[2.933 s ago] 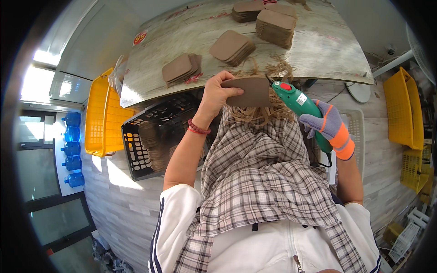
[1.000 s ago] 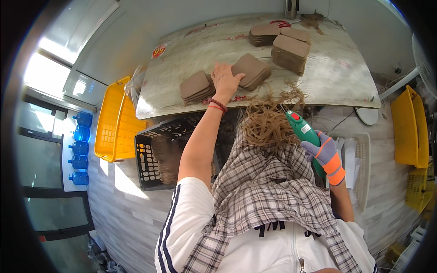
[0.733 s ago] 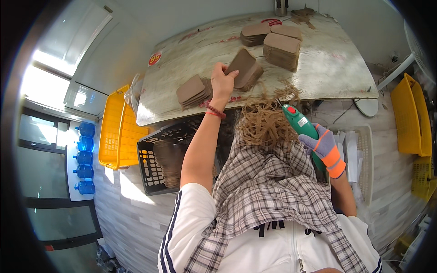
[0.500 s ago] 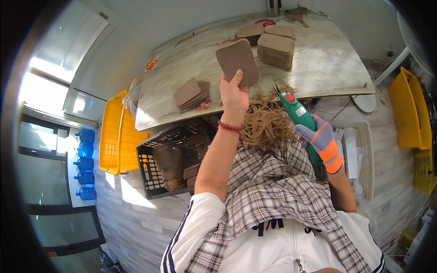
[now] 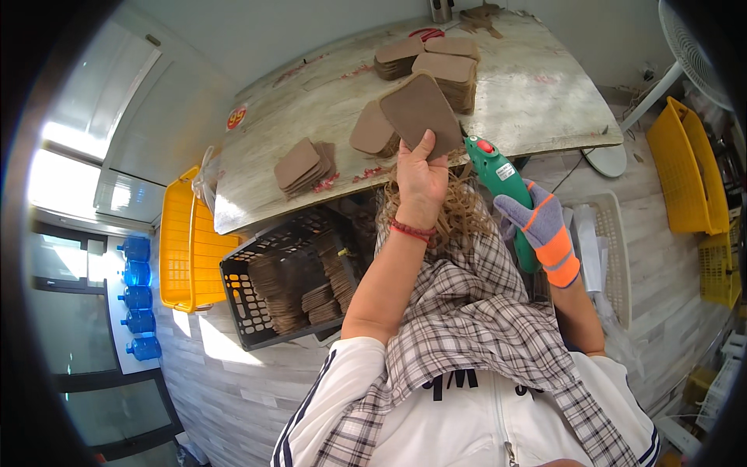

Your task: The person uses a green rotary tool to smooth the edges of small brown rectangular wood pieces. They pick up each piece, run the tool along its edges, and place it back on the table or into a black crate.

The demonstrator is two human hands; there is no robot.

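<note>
My left hand [image 5: 422,180], bare with a red bead bracelet, pinches a flat brown rounded-corner piece [image 5: 420,115] between thumb and fingers; its material is hard to tell. In my right hand [image 5: 542,233], wearing a grey and orange glove, are green cordless electric scissors [image 5: 499,173] with a red button. Their tip lies beside the piece's right edge; whether the blades touch it I cannot tell. Thin brown offcut strips [image 5: 465,218] heap on my plaid apron [image 5: 459,311] below the hands. Just behind the held piece is a stack of similar pieces [image 5: 372,131].
On the worn table [image 5: 537,101] stand more brown stacks [image 5: 447,71], a fanned pile [image 5: 299,167] and red-handled scissors [image 5: 426,34]. A black crate [image 5: 249,311] of brown pieces sits at the left, by a yellow basket [image 5: 175,268]. A white basket [image 5: 622,265] is at the right.
My left hand has brought the brown piece right and nearer to the electric scissors, tilting it. The stack behind it now shows. The whole view has shifted slightly.
</note>
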